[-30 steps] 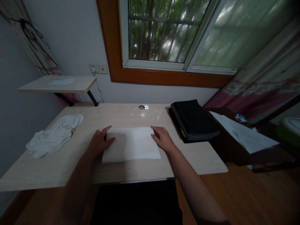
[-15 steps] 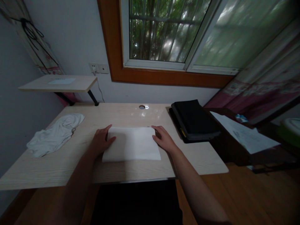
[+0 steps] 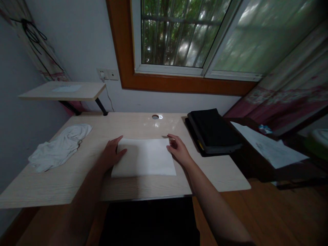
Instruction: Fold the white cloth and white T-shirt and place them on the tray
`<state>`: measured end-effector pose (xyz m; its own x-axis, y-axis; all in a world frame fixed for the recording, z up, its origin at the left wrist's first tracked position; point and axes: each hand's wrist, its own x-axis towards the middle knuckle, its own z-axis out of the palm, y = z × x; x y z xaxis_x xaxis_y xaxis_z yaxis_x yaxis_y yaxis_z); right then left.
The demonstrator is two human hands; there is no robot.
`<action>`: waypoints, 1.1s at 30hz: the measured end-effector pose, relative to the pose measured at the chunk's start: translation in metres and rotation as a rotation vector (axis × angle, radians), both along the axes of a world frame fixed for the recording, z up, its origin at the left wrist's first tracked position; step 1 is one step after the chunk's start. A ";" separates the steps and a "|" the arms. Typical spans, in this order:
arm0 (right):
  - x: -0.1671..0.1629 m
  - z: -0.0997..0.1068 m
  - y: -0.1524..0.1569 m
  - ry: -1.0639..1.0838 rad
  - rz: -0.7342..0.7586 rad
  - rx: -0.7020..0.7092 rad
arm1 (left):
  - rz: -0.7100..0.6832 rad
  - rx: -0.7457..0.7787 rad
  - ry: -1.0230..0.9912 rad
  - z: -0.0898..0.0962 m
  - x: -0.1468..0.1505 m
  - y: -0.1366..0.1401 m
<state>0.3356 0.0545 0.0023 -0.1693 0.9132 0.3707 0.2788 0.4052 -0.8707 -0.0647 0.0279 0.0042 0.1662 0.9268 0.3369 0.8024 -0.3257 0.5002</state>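
A white sheet of paper (image 3: 146,159) lies on the light wood desk (image 3: 115,189), between my two hands. At its left edge rests my left hand (image 3: 112,153), thumb and index finger spread apart, the thumb lying over the paper. My right hand (image 3: 179,150) is at the upper right corner, fingers apart, with the thumb against the right edge and the index finger by the corner. The other fingers are partly hidden. Whether the paper is one sheet or several cannot be seen.
A crumpled white cloth (image 3: 61,147) lies on the left, below a raised shelf (image 3: 89,92). Black folders (image 3: 212,128) are stacked at the back right. Papers (image 3: 269,147) rest on a dark surface further right. A round hole (image 3: 155,117) is near the desk's back edge.
The fingers of my right hand have lifted slightly and shifted at the paper's upper right corner. My left hand and the paper have stayed nearly still.
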 end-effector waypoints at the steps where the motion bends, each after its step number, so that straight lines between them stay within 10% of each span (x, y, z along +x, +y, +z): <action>1: -0.001 -0.002 0.001 0.034 -0.008 -0.028 | 0.015 0.000 -0.001 0.000 0.000 0.002; 18: -0.011 0.002 0.002 -0.158 -0.110 -0.077 | 0.226 -0.043 -0.033 -0.003 0.001 0.020; 33: -0.014 0.000 -0.003 0.164 -0.089 -0.050 | 0.108 -0.167 -0.424 0.003 0.005 0.008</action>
